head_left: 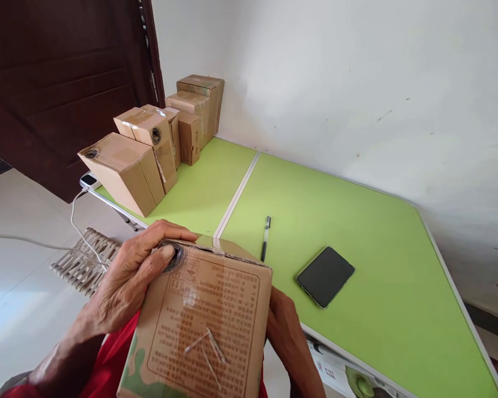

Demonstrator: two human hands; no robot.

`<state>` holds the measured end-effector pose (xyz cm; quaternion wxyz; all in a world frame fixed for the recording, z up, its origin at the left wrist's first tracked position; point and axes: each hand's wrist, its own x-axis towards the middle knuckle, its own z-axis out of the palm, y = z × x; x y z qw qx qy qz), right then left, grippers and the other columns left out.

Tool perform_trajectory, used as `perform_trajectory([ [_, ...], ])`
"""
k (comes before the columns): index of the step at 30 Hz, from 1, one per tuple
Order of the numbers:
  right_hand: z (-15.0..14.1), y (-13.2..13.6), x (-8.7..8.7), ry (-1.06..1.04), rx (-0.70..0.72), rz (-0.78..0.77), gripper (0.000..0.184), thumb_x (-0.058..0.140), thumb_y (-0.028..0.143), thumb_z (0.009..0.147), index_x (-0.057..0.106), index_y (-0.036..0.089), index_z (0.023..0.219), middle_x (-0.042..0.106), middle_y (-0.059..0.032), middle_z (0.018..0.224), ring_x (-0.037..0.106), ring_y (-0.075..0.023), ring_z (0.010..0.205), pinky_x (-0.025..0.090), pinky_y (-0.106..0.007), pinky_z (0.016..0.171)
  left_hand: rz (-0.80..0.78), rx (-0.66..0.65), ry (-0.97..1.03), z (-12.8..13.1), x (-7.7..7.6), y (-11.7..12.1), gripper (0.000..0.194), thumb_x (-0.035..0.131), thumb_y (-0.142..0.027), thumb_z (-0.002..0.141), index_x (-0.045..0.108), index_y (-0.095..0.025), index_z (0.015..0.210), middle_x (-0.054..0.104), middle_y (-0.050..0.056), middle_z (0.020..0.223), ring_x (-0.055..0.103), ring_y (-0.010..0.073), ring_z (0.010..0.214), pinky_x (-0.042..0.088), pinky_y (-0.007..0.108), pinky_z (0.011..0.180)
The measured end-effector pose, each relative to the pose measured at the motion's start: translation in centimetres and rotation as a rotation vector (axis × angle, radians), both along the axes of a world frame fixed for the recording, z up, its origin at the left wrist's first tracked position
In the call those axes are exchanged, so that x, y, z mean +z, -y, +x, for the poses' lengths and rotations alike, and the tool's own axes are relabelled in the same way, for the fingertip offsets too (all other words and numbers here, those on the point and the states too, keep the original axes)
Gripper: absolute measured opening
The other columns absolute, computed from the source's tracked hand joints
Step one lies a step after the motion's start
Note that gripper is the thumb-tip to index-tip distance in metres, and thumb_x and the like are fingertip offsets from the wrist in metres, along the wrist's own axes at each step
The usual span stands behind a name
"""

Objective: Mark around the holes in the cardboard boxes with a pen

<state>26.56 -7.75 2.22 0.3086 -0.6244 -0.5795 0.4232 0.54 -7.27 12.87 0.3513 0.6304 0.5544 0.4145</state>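
A brown cardboard box (pixel 224 315) with printed text and green camouflage patches is held up close before me, tilted, over the near edge of the table. My left hand (pixel 139 276) grips its upper left corner, thumb on a dark scribbled spot and fingers over the top edge. At the box's right side is my right hand (pixel 286 326), its fingers mostly hidden behind the box. Clear tape shines on the printed face, and torn strips show lower down. Just beyond the box lies a pen (pixel 266 237), with a black smartphone (pixel 326 276) to its right.
Several cardboard boxes (pixel 124 171) stand in a row along the left end of the green table (pixel 377 221). A white device (pixel 90 180) with a cable sits at the table's left corner. Below is a woven stool (pixel 81 260). A wall borders the far side.
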Motion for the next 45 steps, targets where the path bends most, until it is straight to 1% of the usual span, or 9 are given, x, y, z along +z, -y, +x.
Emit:
perform_trajectory([
  [7,-1.3,-5.3,-0.2,0.002,-0.015,0.118,0.043,0.047,0.056,0.099,0.07,0.022,0.088,0.075,-0.0055,0.079,0.07,-0.0234,0.071,0.052,-0.031,0.063,-0.011,0.067,-0.046,-1.3,-0.2,-0.3,0.036,0.049,-0.04,0.109,0.083,-0.026,0.112,0.081,0.003,0.115,0.07,0.028,0.106,0.048,0.036,0.09],
  [11,-2.8,-9.8,-2.8,0.075,-0.006,0.163,0.038,0.049,0.054,0.098,0.069,0.022,0.089,0.077,-0.0073,0.085,0.072,-0.0249,0.078,0.054,-0.035,0.073,-0.017,0.114,-0.053,-1.6,-0.5,-0.6,0.037,0.048,-0.04,0.109,0.082,-0.026,0.11,0.079,0.002,0.111,0.068,0.0253,0.102,0.046,0.034,0.089],
  [14,-3.3,-14.0,-5.2,0.196,-0.054,0.187,0.035,0.053,0.046,0.097,0.071,0.017,0.108,0.077,-0.0154,0.106,0.072,-0.03,0.093,0.055,-0.043,0.088,-0.014,0.123,-0.037,-1.6,-0.9,-1.0,0.036,0.049,-0.041,0.107,0.082,-0.026,0.109,0.078,0.002,0.113,0.068,0.0257,0.102,0.046,0.035,0.089],
  [18,-3.9,-19.1,-7.9,0.384,-0.111,0.216,0.051,0.063,0.031,0.091,0.063,0.007,0.135,0.064,-0.0273,0.132,0.058,-0.0419,0.125,0.049,-0.056,0.104,-0.029,0.104,0.021,-1.5,-1.4,-1.4,0.034,0.051,-0.04,0.105,0.082,-0.027,0.11,0.079,0.002,0.112,0.069,0.0256,0.102,0.048,0.035,0.091],
  [22,-4.8,-22.3,-9.5,0.517,-0.083,0.249,0.064,0.073,0.031,0.09,0.056,0.007,0.147,0.06,-0.0277,0.133,0.05,-0.0445,0.127,0.049,-0.056,0.1,-0.061,0.063,0.074,-1.6,-1.8,-1.9,0.035,0.052,-0.041,0.105,0.083,-0.027,0.112,0.08,0.003,0.11,0.069,0.0266,0.103,0.05,0.036,0.091],
  [25,-5.5,-23.6,-10.1,0.585,-0.037,0.287,0.062,0.077,0.034,0.092,0.058,0.012,0.147,0.062,-0.0239,0.129,0.051,-0.0428,0.124,0.051,-0.054,0.095,-0.046,0.051,0.093,-1.8,-2.0,-2.2,0.035,0.053,-0.042,0.105,0.084,-0.028,0.112,0.079,0.004,0.11,0.069,0.0264,0.102,0.05,0.036,0.09],
  [32,-5.9,-24.5,-11.0,0.686,0.006,0.352,0.015,0.069,0.027,0.105,0.07,0.018,0.117,0.066,-0.0093,0.126,0.062,-0.0279,0.12,0.056,-0.045,0.098,-0.035,0.068,0.101,-1.4,-1.8,-2.0,0.034,0.053,-0.042,0.105,0.084,-0.028,0.108,0.079,0.003,0.108,0.07,0.0255,0.099,0.05,0.035,0.089],
  [39,-4.4,-23.3,-11.0,0.66,0.005,0.373,0.013,0.07,0.03,0.105,0.07,0.018,0.112,0.07,-0.0053,0.111,0.067,-0.0233,0.104,0.058,-0.042,0.092,-0.082,0.022,0.076,-1.9,-2.2,-1.8,0.04,0.051,-0.047,0.107,0.082,-0.025,0.117,0.08,0.006,0.114,0.07,0.0286,0.107,0.049,0.038,0.095],
  [45,-6.2,-25.6,-9.3,0.54,-0.047,0.481,0.04,0.073,0.024,0.094,0.068,0.015,0.133,0.066,-0.0213,0.139,0.056,-0.039,0.13,0.053,-0.054,0.102,-0.112,0.03,0.117,-1.4,-1.8,-2.0,0.043,0.054,-0.055,0.104,0.083,-0.025,0.115,0.08,0.007,0.111,0.07,0.0301,0.104,0.05,0.039,0.093],
])
